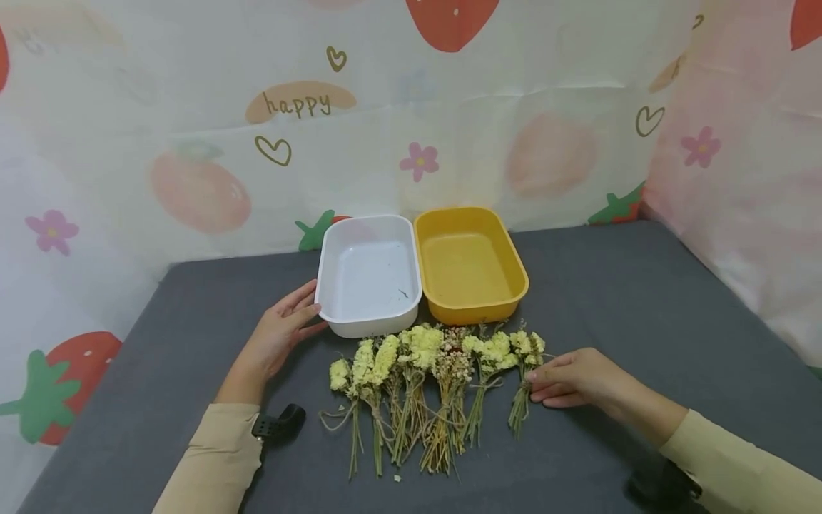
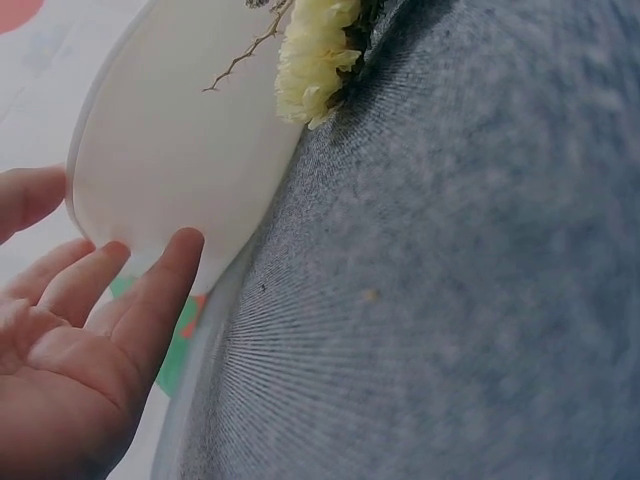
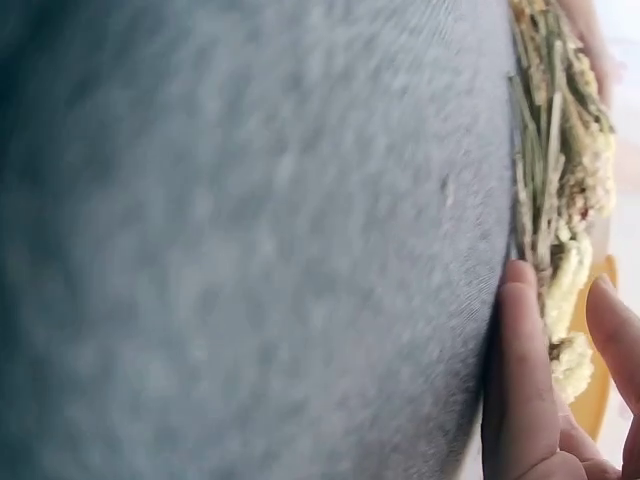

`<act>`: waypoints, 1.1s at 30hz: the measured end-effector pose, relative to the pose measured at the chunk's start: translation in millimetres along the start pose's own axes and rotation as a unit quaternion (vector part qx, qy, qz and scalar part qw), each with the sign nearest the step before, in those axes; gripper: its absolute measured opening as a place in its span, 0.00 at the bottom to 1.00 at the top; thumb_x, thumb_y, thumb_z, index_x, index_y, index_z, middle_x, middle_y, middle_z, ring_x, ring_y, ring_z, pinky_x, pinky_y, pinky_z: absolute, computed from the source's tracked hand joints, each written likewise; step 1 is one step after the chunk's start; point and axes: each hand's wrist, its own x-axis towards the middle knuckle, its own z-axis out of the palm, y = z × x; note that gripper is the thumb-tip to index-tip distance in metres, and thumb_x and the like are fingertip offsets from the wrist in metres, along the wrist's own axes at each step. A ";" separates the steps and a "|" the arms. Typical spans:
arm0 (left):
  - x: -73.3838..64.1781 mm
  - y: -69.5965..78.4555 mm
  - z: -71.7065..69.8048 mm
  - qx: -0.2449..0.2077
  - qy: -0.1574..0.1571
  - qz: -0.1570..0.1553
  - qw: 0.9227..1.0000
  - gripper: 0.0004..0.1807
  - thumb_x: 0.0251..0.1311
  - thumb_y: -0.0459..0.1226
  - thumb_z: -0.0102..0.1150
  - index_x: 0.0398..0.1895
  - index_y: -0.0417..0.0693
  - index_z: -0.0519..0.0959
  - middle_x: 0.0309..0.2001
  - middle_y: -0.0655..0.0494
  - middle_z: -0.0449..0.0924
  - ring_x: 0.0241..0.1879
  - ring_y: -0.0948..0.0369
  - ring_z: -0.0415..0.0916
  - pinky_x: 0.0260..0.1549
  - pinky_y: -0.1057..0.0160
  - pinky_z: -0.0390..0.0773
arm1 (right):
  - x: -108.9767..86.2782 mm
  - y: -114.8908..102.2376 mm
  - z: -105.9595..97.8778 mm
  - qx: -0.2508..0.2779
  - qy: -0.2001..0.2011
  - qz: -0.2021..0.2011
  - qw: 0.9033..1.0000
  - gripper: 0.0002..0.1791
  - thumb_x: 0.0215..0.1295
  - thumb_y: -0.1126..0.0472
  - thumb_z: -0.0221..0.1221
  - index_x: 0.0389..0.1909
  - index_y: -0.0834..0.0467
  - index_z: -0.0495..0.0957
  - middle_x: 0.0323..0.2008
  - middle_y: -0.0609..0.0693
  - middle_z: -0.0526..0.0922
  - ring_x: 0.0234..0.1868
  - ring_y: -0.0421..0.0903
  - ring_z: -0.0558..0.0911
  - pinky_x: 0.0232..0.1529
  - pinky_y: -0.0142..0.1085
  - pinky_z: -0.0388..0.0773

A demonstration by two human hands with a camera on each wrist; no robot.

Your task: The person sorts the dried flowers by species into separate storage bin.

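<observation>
My left hand (image 1: 282,330) is at the near left corner of a white plastic basin (image 1: 369,325), its extended fingertips on the wall. In the left wrist view the straight fingers (image 2: 165,290) lie against the basin, with the thumb at its rim. My right hand (image 1: 574,378) is at the right end of a row of tied dried-flower bunches, its fingertips touching the tied stems of a small pale yellow bunch (image 1: 528,348). In the right wrist view thumb and fingers (image 3: 525,370) stand apart beside the flowers. More bunches (image 1: 420,346) lie between the hands, flower heads toward the basins.
A yellow basin (image 1: 472,314) stands right against the white one, near the patterned backdrop (image 1: 469,107). Small plant bits (image 1: 403,293) lie inside the white basin. A grey cloth (image 1: 642,321) covers the table, with a few crumbs (image 1: 397,478) near the stems.
</observation>
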 end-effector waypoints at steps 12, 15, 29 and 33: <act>-0.5 1.1 -1.8 -0.007 0.010 -0.001 1.000 0.34 0.75 0.37 0.50 0.80 0.49 0.52 0.79 0.51 0.52 0.77 0.53 0.55 0.55 0.68 0.82 | 8.3 -8.4 7.5 -0.003 0.041 0.056 0.998 0.22 0.62 0.48 0.68 0.41 0.65 0.85 0.26 0.49 0.88 0.29 0.41 0.87 0.37 0.37 0.89; -0.7 2.6 -2.5 -0.003 0.010 -0.002 1.000 0.34 0.75 0.37 0.49 0.80 0.49 0.52 0.79 0.52 0.52 0.77 0.53 0.55 0.56 0.67 0.82 | 9.9 -11.4 9.2 -0.005 0.046 0.059 0.997 0.20 0.62 0.50 0.68 0.41 0.65 0.85 0.25 0.49 0.88 0.28 0.41 0.87 0.36 0.37 0.89; -3.2 2.5 -0.4 0.005 0.011 0.000 1.000 0.34 0.75 0.37 0.49 0.80 0.48 0.51 0.79 0.50 0.52 0.77 0.52 0.55 0.58 0.64 0.81 | 6.5 -11.4 7.0 -0.020 0.023 0.036 0.999 0.15 0.67 0.56 0.64 0.45 0.65 0.84 0.29 0.48 0.88 0.31 0.40 0.88 0.37 0.36 0.88; -4.7 2.2 0.4 0.012 0.004 -0.003 1.000 0.34 0.76 0.38 0.49 0.80 0.48 0.50 0.79 0.50 0.51 0.77 0.52 0.54 0.64 0.55 0.77 | 3.0 -6.1 5.4 0.007 0.014 0.026 1.000 0.16 0.68 0.59 0.62 0.49 0.67 0.83 0.34 0.49 0.90 0.35 0.41 0.89 0.41 0.37 0.89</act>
